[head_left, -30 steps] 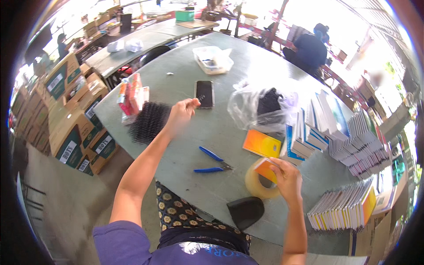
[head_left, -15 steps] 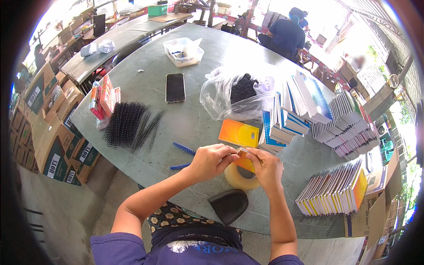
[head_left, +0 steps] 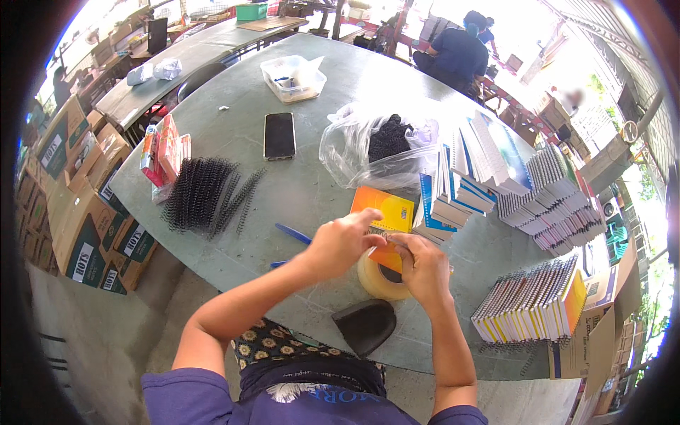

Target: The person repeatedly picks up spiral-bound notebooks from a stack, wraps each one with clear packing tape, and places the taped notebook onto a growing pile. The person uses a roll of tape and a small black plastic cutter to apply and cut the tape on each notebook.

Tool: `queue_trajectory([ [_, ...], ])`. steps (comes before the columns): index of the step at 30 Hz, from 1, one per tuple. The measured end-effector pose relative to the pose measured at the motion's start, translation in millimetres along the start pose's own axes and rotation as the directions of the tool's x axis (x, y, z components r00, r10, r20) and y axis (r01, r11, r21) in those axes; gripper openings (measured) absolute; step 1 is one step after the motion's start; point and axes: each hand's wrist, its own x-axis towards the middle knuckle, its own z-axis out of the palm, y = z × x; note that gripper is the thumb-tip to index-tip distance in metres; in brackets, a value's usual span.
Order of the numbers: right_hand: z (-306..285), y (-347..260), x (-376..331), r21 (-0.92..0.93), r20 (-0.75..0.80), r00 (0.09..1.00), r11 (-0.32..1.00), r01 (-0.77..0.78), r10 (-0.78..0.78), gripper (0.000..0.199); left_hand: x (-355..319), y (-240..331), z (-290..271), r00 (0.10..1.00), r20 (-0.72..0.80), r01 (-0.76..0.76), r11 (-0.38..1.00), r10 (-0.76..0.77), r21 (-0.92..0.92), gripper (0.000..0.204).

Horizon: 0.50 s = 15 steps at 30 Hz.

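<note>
A small orange notebook (head_left: pixel 387 258) is held between my hands over the table's near part. My right hand (head_left: pixel 423 269) pinches it, fingers bent, close to its top edge. My left hand (head_left: pixel 338 244) is closed at the same edge, thumb and forefinger at the corner; the exact contact is partly hidden. Just under the notebook lies a wide roll of clear tape (head_left: pixel 375 283). Blue-handled pliers (head_left: pixel 292 234) lie beside my left hand, partly covered by it. Another orange-yellow notebook (head_left: pixel 397 211) rests flat beyond my hands.
Black plastic coils (head_left: pixel 198 195) lie at the left near small boxes (head_left: pixel 164 152). A phone (head_left: pixel 279 136), a clear tub (head_left: pixel 294 88) and a plastic bag (head_left: pixel 347 152) stand farther off. Notebook stacks (head_left: pixel 528 301) fill the right. A black pad (head_left: pixel 365 327) is near me. Someone sits beyond.
My left hand has shifted slightly up, its forefinger lifting along the notebook's edge. My right hand keeps its pinch, turned slightly. The view has moved a little.
</note>
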Motion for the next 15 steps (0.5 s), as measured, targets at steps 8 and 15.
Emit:
queue_trajectory([
  [8, -0.4, -3.4, -0.5, 0.053, -0.018, 1.0, 0.999, 0.008, -0.007, 0.019, 7.4, 6.8, -25.3, 0.945, 0.317, 0.165, 0.951, -0.076, -0.263, 0.017],
  [15, -3.5, -8.4, -2.4, 0.012, 0.037, 0.999, 1.0, 0.027, -0.027, 0.015, 0.1, -4.8, -6.2, 0.994, -0.012, -0.106, 0.959, 0.106, -0.263, 0.013],
])
